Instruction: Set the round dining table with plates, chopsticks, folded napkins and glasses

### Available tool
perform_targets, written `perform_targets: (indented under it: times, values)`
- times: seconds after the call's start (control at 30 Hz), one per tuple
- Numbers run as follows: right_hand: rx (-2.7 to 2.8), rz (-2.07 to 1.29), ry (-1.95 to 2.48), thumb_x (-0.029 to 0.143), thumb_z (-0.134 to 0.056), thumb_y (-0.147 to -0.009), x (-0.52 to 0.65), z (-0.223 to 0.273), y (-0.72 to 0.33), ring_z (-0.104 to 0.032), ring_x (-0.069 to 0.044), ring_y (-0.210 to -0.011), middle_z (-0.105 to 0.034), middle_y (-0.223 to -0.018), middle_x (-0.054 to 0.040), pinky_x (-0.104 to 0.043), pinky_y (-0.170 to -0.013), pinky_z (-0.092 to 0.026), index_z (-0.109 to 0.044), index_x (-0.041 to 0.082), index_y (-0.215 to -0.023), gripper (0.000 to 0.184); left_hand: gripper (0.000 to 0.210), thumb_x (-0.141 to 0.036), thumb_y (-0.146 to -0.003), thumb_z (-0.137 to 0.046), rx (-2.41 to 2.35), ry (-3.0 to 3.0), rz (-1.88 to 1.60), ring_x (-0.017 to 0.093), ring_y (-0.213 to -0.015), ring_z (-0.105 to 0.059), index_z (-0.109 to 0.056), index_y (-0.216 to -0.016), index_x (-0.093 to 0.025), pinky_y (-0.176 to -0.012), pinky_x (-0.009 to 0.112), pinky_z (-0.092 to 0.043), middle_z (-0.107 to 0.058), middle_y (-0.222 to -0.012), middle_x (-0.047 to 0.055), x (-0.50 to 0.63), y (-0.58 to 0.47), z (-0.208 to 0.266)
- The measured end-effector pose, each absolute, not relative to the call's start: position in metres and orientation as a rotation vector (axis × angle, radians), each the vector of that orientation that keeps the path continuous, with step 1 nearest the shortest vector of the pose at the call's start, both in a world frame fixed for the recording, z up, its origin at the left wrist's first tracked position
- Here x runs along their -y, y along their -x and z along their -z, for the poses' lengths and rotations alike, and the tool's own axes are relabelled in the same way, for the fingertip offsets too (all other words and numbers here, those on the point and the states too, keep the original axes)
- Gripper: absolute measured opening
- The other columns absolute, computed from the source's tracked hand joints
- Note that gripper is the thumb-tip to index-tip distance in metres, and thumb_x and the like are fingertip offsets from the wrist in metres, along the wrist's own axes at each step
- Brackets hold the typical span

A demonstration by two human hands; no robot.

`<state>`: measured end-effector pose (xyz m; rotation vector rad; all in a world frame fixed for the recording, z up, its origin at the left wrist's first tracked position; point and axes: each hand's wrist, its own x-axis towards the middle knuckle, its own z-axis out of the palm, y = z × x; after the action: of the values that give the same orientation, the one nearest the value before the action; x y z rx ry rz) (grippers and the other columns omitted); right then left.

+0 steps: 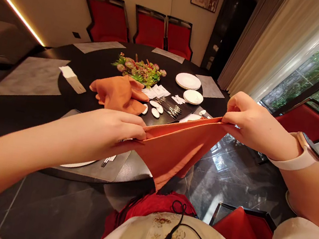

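Observation:
An orange cloth napkin (pixel 177 146) is stretched between my two hands above the table's near edge, its lower part hanging to a point. My left hand (pixel 118 129) pinches one end of its upper edge. The other end is gripped by my right hand (pixel 242 114), which has a watch on the wrist. Beyond the left hand, more orange cloth (pixel 118 92) lies crumpled on the dark round table (pixel 34 114). Several white spoons (pixel 155 113) and a bundle of chopsticks (pixel 169 107) lie beside that heap.
A flower arrangement (pixel 140 70) stands mid-table, with stacked white plates (pixel 188 81) and smaller plates (pixel 193 97) to its right. Grey placemats (pixel 31 75) lie around the rim. Red chairs (pixel 107 18) line the far side; another red chair (pixel 240 237) is close at my lower right.

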<state>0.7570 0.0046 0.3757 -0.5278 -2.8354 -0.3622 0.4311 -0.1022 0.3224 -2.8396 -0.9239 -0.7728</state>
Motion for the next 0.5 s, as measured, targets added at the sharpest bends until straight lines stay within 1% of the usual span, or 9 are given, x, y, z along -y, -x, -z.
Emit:
perform_targets:
  times: [0.07,0.1,0.2,0.27,0.37,0.4,0.43,0.47,0.5]
  values:
    - [2.847,0.316,0.505,0.021,-0.05,-0.093,-0.005,-0.377,-0.757,-0.054,-0.015,-0.075,-0.057,-0.1,-0.009,-0.029,-0.063,-0.046,-0.065,0.017,-0.071,0.027,0.014,-0.031,-0.093,-0.056,0.961,2.945,0.795,0.011,-0.06,-0.063,-0.065,-0.084,-0.026,-0.051,0.019,-0.047,-0.065,-0.076,-0.004,0.106,-0.433,-0.328]
    - [2.866,0.278,0.492,0.022,-0.05,-0.093,-0.005,-0.379,-0.758,-0.055,-0.015,-0.075,-0.059,-0.099,-0.0085,-0.029,-0.064,-0.047,-0.065,0.017,-0.072,0.026,0.013,-0.031,-0.093,-0.057,0.978,2.991,0.802,0.01,-0.061,-0.064,-0.066,-0.084,-0.026,-0.051,0.018,-0.048,-0.065,-0.076,-0.004,0.109,-0.435,-0.331]
    - [2.912,0.186,0.481,0.024,-0.05,-0.093,-0.007,-0.383,-0.76,-0.057,-0.017,-0.073,-0.063,-0.084,-0.0054,-0.031,-0.067,-0.046,-0.066,0.019,-0.077,0.023,0.013,-0.03,-0.092,-0.057,0.984,3.062,0.826,0.008,-0.061,-0.065,-0.067,-0.084,-0.026,-0.05,0.014,-0.05,-0.067,-0.076,-0.005,0.118,-0.439,-0.345]
    - [2.9,0.171,0.503,0.025,-0.053,-0.091,-0.008,-0.386,-0.76,-0.057,-0.017,-0.072,-0.062,-0.075,-0.0035,-0.031,-0.068,-0.045,-0.065,0.02,-0.077,0.019,0.016,-0.033,-0.091,-0.06,0.98,3.082,0.848,0.007,-0.057,-0.064,-0.067,-0.079,-0.025,-0.047,0.012,-0.05,-0.066,-0.072,-0.006,0.121,-0.44,-0.356]
    - [2.832,0.138,0.627,0.025,-0.058,-0.085,-0.011,-0.39,-0.755,-0.058,-0.018,-0.074,-0.062,-0.075,-0.0025,-0.031,-0.069,-0.043,-0.064,0.021,-0.081,0.008,0.025,-0.039,-0.086,-0.067,1.049,3.119,0.922,0.005,-0.051,-0.06,-0.068,-0.069,-0.022,-0.043,0.012,-0.046,-0.061,-0.062,-0.007,0.117,-0.433,-0.371]
    - [2.812,0.091,0.68,0.025,-0.06,-0.084,-0.013,-0.39,-0.752,-0.058,-0.018,-0.074,-0.063,-0.077,-0.0024,-0.03,-0.069,-0.043,-0.064,0.02,-0.085,0.007,0.027,-0.041,-0.084,-0.069,1.121,3.137,0.951,0.005,-0.051,-0.06,-0.069,-0.068,-0.02,-0.044,0.012,-0.046,-0.059,-0.061,-0.007,0.113,-0.428,-0.374]
    - [2.798,0.023,0.729,0.026,-0.061,-0.082,-0.017,-0.389,-0.749,-0.059,-0.018,-0.075,-0.064,-0.078,-0.0024,-0.03,-0.069,-0.043,-0.065,0.02,-0.09,0.011,0.029,-0.043,-0.082,-0.07,1.237,3.158,0.97,0.006,-0.052,-0.061,-0.07,-0.069,-0.017,-0.047,0.015,-0.049,-0.059,-0.062,-0.006,0.107,-0.423,-0.374]
    - [2.789,-0.059,0.771,0.026,-0.062,-0.081,-0.023,-0.386,-0.744,-0.06,-0.018,-0.075,-0.065,-0.08,-0.0022,-0.03,-0.07,-0.043,-0.066,0.019,-0.094,0.016,0.031,-0.045,-0.079,-0.072,1.388,3.168,0.993,0.007,-0.054,-0.063,-0.071,-0.073,-0.014,-0.052,0.02,-0.053,-0.059,-0.064,-0.005,0.1,-0.416,-0.372]
    - [2.782,-0.144,0.81,0.027,-0.063,-0.079,-0.03,-0.38,-0.739,-0.061,-0.018,-0.075,-0.066,-0.08,-0.002,-0.03,-0.071,-0.044,-0.067,0.018,-0.095,0.018,0.033,-0.045,-0.077,-0.074,1.565,3.149,1.031,0.009,-0.057,-0.065,-0.071,-0.077,-0.012,-0.058,0.027,-0.058,-0.06,-0.067,-0.005,0.091,-0.41,-0.367]
